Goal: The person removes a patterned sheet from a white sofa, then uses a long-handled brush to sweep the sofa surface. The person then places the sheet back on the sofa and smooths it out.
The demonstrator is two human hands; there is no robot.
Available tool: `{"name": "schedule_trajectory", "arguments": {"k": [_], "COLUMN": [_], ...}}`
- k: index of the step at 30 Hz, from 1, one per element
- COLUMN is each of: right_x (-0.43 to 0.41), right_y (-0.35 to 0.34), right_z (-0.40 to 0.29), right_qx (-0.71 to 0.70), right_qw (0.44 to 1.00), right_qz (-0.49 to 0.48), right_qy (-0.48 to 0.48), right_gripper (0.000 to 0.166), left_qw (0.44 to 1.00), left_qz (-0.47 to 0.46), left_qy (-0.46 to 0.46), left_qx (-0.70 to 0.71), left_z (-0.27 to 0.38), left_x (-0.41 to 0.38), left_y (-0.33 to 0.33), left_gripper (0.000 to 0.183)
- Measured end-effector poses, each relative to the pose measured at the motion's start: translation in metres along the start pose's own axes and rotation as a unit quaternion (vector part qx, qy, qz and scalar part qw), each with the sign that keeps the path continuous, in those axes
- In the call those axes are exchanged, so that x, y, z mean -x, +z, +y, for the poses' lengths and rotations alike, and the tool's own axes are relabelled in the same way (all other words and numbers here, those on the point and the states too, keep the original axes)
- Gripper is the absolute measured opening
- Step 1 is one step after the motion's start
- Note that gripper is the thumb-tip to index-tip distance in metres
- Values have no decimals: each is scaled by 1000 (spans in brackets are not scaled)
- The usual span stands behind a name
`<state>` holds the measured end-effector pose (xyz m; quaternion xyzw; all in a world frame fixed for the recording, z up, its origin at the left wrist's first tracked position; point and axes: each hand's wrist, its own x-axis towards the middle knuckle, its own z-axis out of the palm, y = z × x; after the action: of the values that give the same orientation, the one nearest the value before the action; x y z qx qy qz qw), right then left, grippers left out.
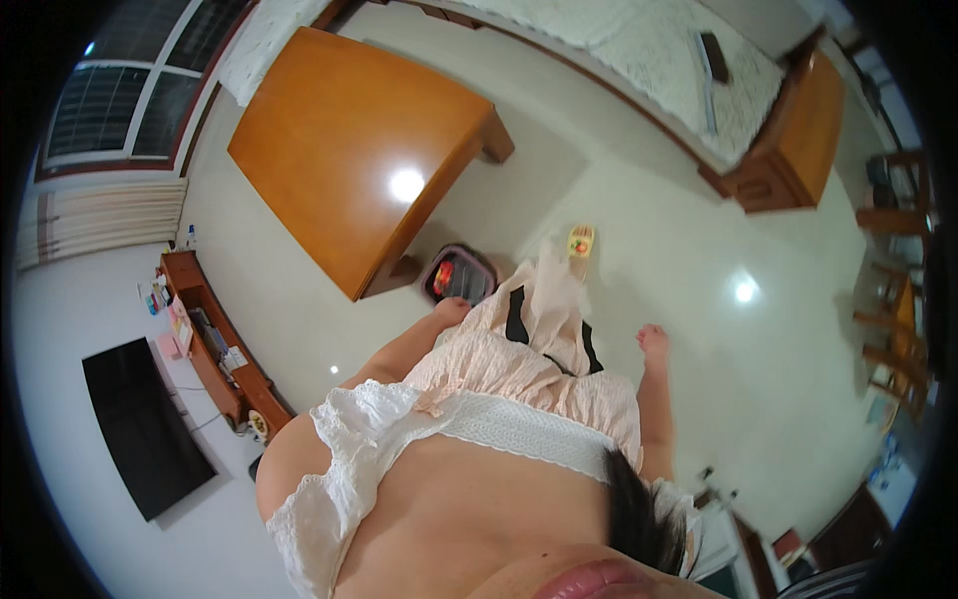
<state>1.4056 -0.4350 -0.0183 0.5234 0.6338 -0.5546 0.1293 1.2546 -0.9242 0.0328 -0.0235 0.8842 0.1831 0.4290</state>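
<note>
My left hand hangs by my left hip, beside the skirt of a pale pink dress with a white lace band. Its fingers are bent and partly turned away, so I cannot tell whether anything is in them. Just beyond it in the picture, a dark bin with a purplish rim stands on the floor, with a red item in it. Out to the right side, my right hand hangs apart from the dress over the tiled floor. Its fingers look loosely curled, and nothing shows in them.
A wooden coffee table stands ahead on the left. Further off is a wooden sofa with a brush on its pale cover. A yellow slipper is on the glossy floor. Wooden chairs stand far right, a TV cabinet left.
</note>
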Motion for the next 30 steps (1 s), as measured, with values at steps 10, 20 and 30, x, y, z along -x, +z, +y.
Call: {"name": "schedule_trajectory", "arguments": {"k": [10, 20, 30], "right_x": [-135, -273, -335], "right_y": [76, 75, 115], "right_z": [-251, -380, -516], "right_qx": [126, 355, 290], "right_qw": [967, 873, 902], "right_qz": [-194, -313, -319], "right_qy": [-109, -116, -29], "right_gripper": [20, 18, 18], "left_qw": [929, 920, 804], "left_qz": [97, 161, 210], "left_qy": [-40, -172, -306], "left_qx": [356, 312, 464], "left_z": [188, 267, 310], "left_x": [-88, -82, -93], "left_y": [-104, -72, -33], "left_gripper": [25, 30, 31]}}
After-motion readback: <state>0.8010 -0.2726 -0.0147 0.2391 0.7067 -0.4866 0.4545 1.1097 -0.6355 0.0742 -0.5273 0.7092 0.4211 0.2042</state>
